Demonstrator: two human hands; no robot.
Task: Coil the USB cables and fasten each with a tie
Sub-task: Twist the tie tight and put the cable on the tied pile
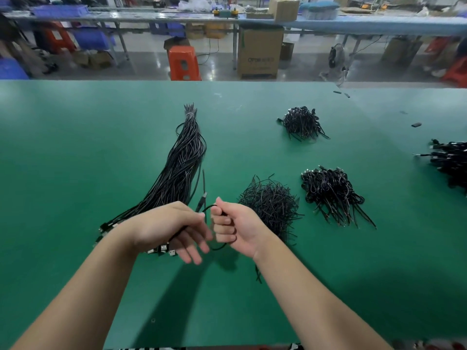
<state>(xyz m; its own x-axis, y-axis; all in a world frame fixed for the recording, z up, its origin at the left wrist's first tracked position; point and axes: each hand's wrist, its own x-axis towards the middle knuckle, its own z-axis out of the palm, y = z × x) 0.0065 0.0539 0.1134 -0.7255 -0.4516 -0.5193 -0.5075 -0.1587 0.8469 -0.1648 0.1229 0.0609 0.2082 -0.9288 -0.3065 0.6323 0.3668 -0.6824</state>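
Both hands hold one black USB cable (205, 209) above the green table (75, 147). My left hand (174, 227) pinches it near the plug end, with the other fingers spread downward. My right hand (233, 226) is curled into a fist around the cable, which loops out below the fist. A long bundle of straight black cables (182, 168) lies behind my left hand, tied at its far end, its plugs near my left wrist. A loose pile of black wire ties (271, 202) sits just right of my right hand.
Two piles of coiled, tied cables (300, 122) (331, 193) lie on the right half of the table, and a third heap (449, 160) sits at the right edge. Small black bits (416, 125) are scattered far right. Workbenches, boxes and a red stool (183, 63) stand beyond the table.
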